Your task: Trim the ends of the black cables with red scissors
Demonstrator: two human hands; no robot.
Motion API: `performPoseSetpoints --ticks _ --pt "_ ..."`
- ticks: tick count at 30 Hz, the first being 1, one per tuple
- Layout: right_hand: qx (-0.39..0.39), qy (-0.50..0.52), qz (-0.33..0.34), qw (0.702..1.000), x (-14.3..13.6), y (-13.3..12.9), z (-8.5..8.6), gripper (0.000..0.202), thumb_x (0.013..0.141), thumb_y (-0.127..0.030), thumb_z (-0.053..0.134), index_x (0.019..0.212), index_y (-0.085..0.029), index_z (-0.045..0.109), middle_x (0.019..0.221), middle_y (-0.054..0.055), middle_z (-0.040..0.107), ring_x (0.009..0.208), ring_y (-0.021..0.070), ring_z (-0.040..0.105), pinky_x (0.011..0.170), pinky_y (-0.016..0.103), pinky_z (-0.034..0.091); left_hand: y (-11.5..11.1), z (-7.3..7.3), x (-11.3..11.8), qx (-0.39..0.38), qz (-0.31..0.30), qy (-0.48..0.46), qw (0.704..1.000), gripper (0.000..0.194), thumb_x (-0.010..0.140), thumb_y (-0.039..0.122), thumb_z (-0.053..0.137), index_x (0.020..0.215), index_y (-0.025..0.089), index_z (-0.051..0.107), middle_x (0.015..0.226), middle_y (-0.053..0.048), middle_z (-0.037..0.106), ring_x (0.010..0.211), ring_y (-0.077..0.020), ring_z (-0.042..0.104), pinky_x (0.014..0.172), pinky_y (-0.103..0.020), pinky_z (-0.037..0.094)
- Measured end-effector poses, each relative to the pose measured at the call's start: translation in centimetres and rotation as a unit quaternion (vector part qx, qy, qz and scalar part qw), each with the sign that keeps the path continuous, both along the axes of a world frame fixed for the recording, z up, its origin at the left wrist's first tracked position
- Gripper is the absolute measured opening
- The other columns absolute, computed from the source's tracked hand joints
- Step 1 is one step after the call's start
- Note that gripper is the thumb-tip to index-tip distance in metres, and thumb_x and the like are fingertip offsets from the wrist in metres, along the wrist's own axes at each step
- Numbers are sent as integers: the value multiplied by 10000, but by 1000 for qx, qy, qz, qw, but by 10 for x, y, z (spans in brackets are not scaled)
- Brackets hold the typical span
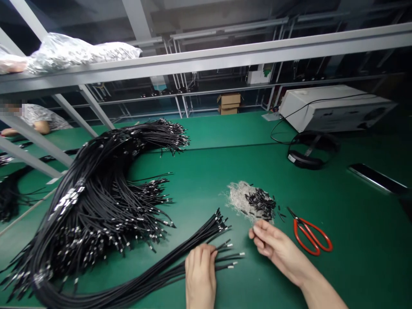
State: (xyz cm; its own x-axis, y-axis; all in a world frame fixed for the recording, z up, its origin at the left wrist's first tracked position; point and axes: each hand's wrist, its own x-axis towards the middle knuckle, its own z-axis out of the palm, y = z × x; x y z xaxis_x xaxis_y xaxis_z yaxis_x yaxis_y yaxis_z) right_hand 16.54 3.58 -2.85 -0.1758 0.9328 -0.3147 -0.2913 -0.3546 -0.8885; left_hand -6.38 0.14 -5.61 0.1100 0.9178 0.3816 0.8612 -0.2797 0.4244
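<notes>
The left hand (201,270), nearest, grasps cables (175,254) stretching left, seemingly steadying their splayed ends; the right hand (275,246) pinches, whether on anything I cannot tell. Scissors (310,234) lie just right, apparently for easy reach; scraps (261,202) sit heaped beyond.

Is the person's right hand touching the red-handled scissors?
Apart: the head view shows green tabletop between the right hand and the red-handled scissors.
</notes>
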Motion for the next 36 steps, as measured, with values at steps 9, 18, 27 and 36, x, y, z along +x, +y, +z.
performPoseSetpoints --ticks 9,18,27,36 --pt "71 -160 51 983 -51 -1 -11 245 771 -406 658 812 -165 660 664 -20 536 631 122 435 590 239 313 -3 0 -3 -7 -35 -16 999 136 925 217 486 966 237 614 904 -35 641 863 -199 596 776 -324 438" --pt "89 -225 -73 968 -66 -4 -30 295 833 -471 542 740 -192 564 668 -19 534 662 157 469 635 252 354 -1 -7 2 2 -45 -68 997 188 933 170 447 995 233 613 908 -41 629 836 -195 576 755 -320 445" --pt "164 -256 -56 951 -66 -1 -19 256 863 -419 517 744 -199 572 711 -9 554 696 167 518 662 252 379 1 -7 1 -55 -48 -122 990 178 942 177 425 945 229 595 878 -30 614 828 -192 560 758 -323 442" --pt "104 -130 -308 937 4 46 -17 285 749 -471 636 869 -219 581 701 -19 555 618 142 495 587 259 395 1 0 -2 -72 -34 -172 982 179 945 242 434 925 217 611 905 -58 608 891 -208 564 801 -344 455"
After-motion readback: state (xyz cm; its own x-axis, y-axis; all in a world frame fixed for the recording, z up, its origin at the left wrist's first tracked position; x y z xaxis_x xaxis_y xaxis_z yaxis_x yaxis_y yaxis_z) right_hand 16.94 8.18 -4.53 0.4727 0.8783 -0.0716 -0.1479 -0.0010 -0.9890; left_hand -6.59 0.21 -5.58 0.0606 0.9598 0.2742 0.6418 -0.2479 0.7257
